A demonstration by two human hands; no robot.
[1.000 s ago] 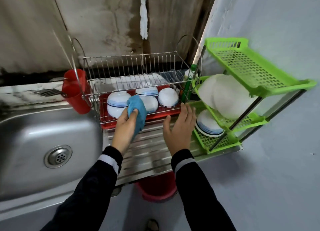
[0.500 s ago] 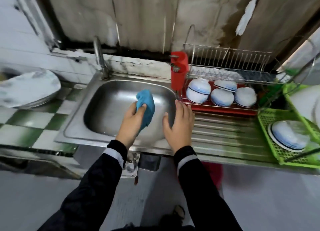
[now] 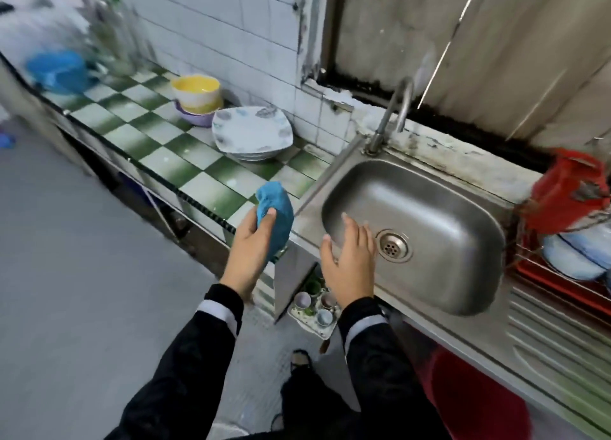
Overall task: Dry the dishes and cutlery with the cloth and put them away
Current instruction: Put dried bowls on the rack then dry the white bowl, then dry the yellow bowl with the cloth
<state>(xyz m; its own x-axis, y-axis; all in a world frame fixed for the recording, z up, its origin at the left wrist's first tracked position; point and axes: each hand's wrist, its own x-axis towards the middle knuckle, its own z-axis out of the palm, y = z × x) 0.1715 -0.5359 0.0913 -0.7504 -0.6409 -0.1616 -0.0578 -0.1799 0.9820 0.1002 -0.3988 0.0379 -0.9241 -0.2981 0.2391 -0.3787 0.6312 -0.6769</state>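
My left hand grips a bunched blue cloth over the seam between the tiled counter and the sink. My right hand hovers open over the sink's front rim, fingers straight, holding nothing. A stack of white square plates sits on the green-and-white checkered counter, with a yellow bowl stacked on a purple bowl behind it. White-and-blue bowls lie in the dish rack at the far right, beside a red cutlery holder.
The steel sink holds nothing; its tap rises at the back. A blue tub stands blurred at the counter's far left. Small cups on a tray sit on the floor below. A red bucket stands under the drainboard.
My view has swung left, from the dish rack and green shelf past the sink to the tiled counter. Both hands moved left with it; the cloth stays in my left hand.
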